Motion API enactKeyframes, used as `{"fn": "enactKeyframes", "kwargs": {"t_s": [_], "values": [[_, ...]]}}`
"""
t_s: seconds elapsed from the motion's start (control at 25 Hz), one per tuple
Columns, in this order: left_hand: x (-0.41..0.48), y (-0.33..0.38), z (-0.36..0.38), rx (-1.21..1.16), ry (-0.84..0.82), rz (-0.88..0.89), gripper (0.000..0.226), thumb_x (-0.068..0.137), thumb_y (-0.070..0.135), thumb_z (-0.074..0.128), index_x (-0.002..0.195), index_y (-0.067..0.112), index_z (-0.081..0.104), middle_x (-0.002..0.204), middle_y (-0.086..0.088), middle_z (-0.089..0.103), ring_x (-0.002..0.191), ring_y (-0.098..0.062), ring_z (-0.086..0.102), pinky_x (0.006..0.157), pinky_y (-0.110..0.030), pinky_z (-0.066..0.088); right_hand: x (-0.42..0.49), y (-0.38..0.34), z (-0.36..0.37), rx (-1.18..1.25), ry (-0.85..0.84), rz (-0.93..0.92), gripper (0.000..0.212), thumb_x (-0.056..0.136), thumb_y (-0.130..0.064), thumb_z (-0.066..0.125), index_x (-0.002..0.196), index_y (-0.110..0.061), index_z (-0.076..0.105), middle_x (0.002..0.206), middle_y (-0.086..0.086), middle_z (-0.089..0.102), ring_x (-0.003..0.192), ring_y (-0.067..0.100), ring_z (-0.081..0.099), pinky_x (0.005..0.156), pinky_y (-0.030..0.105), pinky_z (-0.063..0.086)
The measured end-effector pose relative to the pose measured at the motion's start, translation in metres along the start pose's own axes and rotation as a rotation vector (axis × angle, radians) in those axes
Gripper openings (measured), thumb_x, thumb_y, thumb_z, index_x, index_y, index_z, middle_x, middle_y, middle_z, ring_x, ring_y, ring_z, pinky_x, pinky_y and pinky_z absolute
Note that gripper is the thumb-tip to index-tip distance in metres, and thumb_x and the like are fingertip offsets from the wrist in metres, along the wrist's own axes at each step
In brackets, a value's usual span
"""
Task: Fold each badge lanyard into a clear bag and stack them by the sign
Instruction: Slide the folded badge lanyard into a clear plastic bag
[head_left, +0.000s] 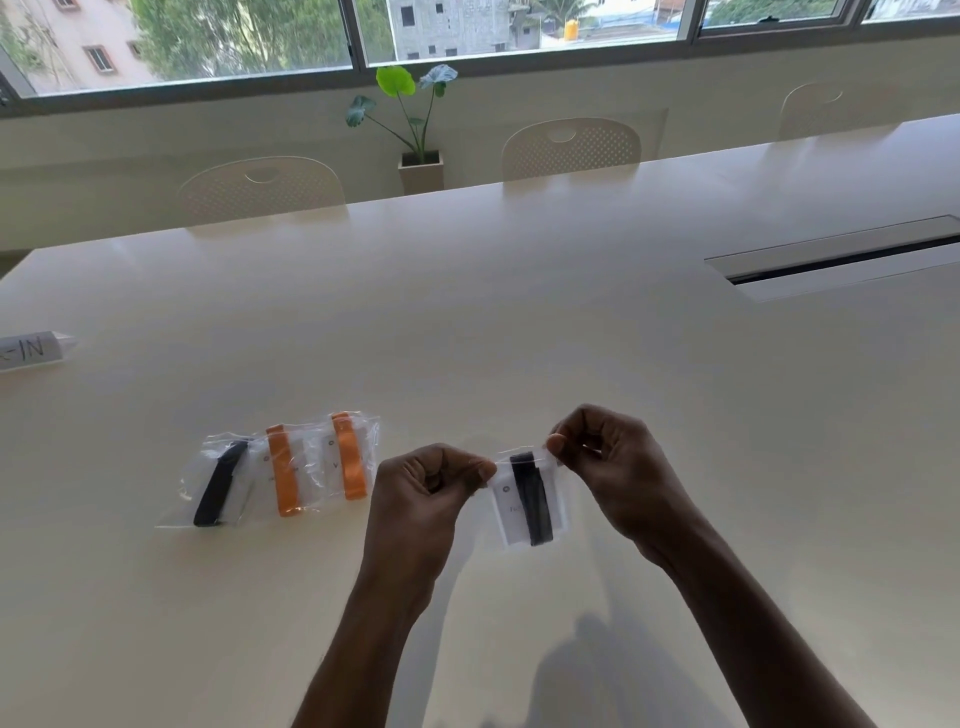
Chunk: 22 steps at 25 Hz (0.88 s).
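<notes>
A pale counter (519, 332) fills the room below windows (249, 41), chairs (571, 148) and a plant (410, 114) at twelve o'clock. The clear bag (506, 512) (black lanyard (532, 499) inside) hangs pinched between left hand (421, 488) fingers (480, 470) at its ten o'clock corner and right hand (608, 467) fingers (557, 444) at its one o'clock.

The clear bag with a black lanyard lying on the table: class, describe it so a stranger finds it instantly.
On the long cream table, three bags lie in a row right of the white paper sign. It is the leftmost clear plastic bag; its neighbours hold orange lanyards.
</notes>
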<state>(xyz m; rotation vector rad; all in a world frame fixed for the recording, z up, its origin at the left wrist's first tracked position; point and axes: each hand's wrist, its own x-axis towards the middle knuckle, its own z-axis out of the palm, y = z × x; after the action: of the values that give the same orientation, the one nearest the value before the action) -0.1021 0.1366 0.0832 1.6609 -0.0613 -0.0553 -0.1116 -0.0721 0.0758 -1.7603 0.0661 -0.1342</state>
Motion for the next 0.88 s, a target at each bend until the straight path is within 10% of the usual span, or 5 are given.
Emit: {"fn": "enactKeyframes", "kwargs": {"t_s": [0.44,0.72,0.88], "values": [[0.028,-0.015,-0.042,-0.262,0.114,-0.159,0.018,0.083,0.016,0.078,0.096,0.005,0.078,0.091,-0.013,0.08,0.084,-0.022,0.075,0.074,-0.034,0.063,0.012,0.022,0.036,0.281,-0.222,0.194,0.026,0.096,-0.013,0.073,0.118,-0.004,0.063,0.097,0.008,0.075,0.091,0.018,0.072,0.086,0.033,0.061],[0.08,-0.026,-0.075,0.054,0.148,-0.154,0.005,0.092,0.013,0.077,0.095,0.011,0.08,0.083,-0.007,0.08,0.077,-0.019,0.076,0.079,-0.036,0.065,0.044,0.03,0.09,0.103,0.028,0.279,0.017,0.09,-0.014,0.081,0.102,-0.016,0.069,0.097,0.01,0.076,0.086,0.02,0.074,0.078,0.037,0.063],[0.118,-0.031,-0.095,0.49,0.188,-0.047,0.004,0.089,0.02,0.081,0.092,0.018,0.081,0.078,0.004,0.077,0.075,-0.01,0.072,0.079,-0.03,0.059,0.068,0.034,0.126,-0.137,0.107,0.194,0.011,0.089,-0.014,0.08,0.094,-0.014,0.07,0.087,0.004,0.075,0.078,0.016,0.073,0.059,0.018,0.055]]}}
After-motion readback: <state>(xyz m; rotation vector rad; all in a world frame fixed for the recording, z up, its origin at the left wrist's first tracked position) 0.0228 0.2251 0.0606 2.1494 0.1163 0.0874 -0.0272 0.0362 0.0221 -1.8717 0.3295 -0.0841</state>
